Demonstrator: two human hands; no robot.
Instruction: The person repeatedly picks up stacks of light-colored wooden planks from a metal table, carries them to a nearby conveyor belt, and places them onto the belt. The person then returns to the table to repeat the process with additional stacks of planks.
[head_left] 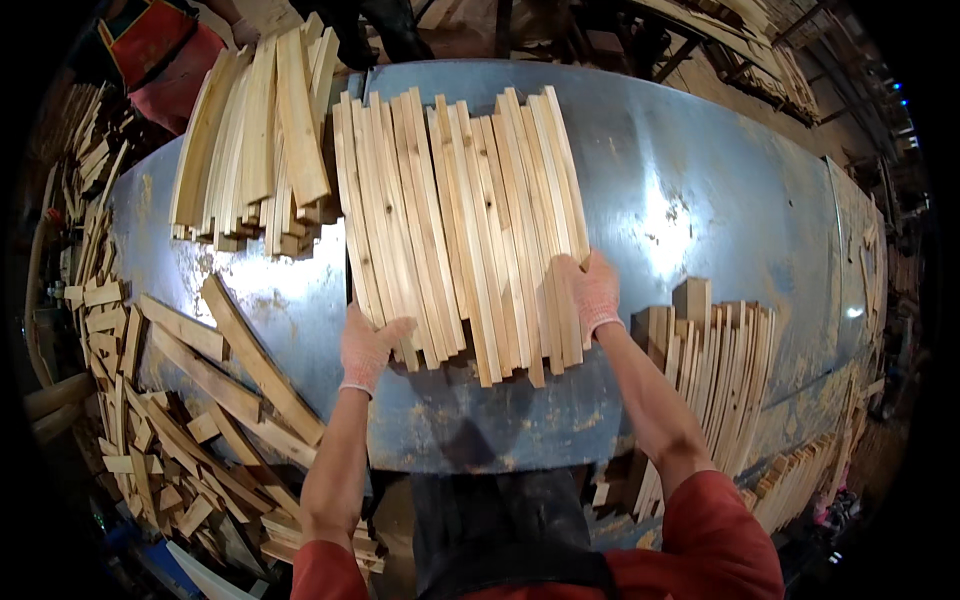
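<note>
A wide row of pale wooden strips (pixel 470 215) lies side by side on the metal table (pixel 700 190), their near ends uneven. My left hand (pixel 366 352), in a pinkish knit glove, grips the row's left side close to the near ends, thumb over the top. On the opposite side my right hand (pixel 592 292), gloved alike, presses against the outermost strip with its thumb on top. The row is clasped between both hands. Parts of the fingers are hidden behind the wood.
Another pile of strips (pixel 255 140) sits at the far left, near a person in a red garment (pixel 165 60). Offcuts (pixel 160 450) heap up at the left. More strips (pixel 725 370) stand stacked at the right, close to my right forearm.
</note>
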